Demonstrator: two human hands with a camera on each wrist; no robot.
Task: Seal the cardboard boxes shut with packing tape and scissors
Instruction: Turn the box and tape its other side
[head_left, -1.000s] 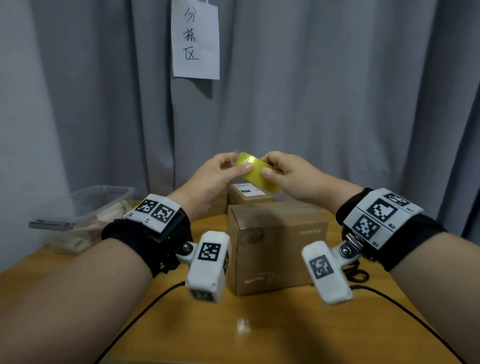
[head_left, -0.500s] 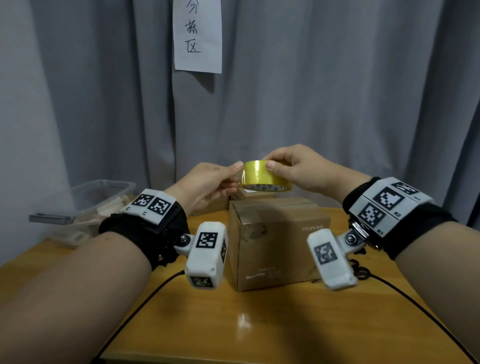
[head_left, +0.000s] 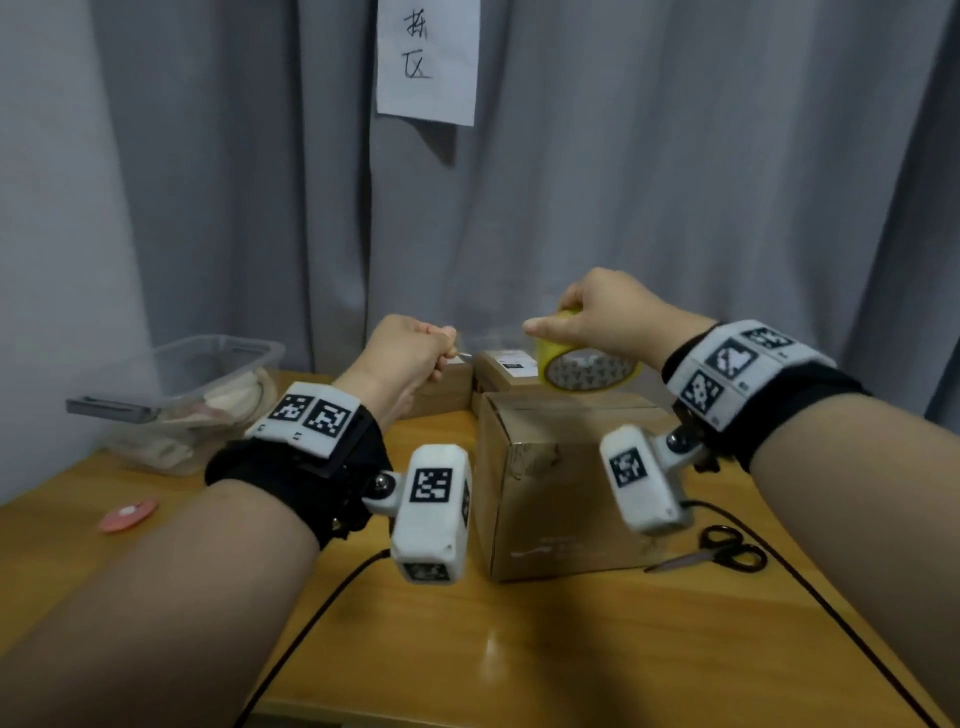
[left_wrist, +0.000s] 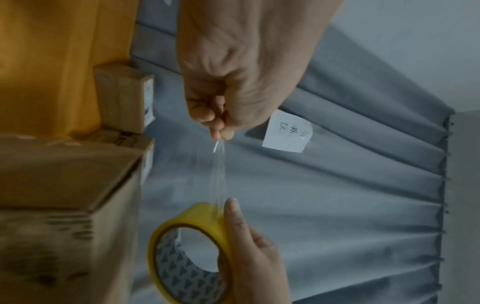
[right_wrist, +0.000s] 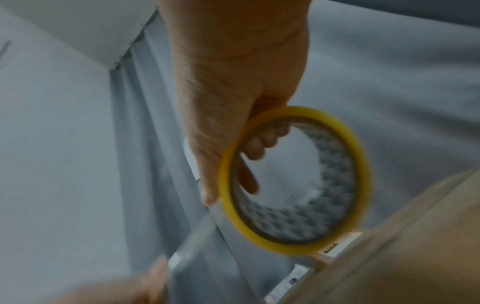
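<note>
A closed brown cardboard box (head_left: 566, 483) is seen mid-table. Above its top, a yellow roll of clear packing tape (head_left: 589, 366) is gripped by the right hand (head_left: 605, 314), fingers curled through the core. A clear strip (left_wrist: 218, 174) is stretched level toward nine o'clock, pinched by the fisted left hand (head_left: 408, 348). Black-handled scissors (head_left: 719, 553) lie at the box's four o'clock.

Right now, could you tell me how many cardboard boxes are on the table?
3. The large box stands nearest, at the table's centre. Two small boxes sit behind it by the curtain: the labelled one and another beside it, partly behind the left hand. More may be hidden.
</note>
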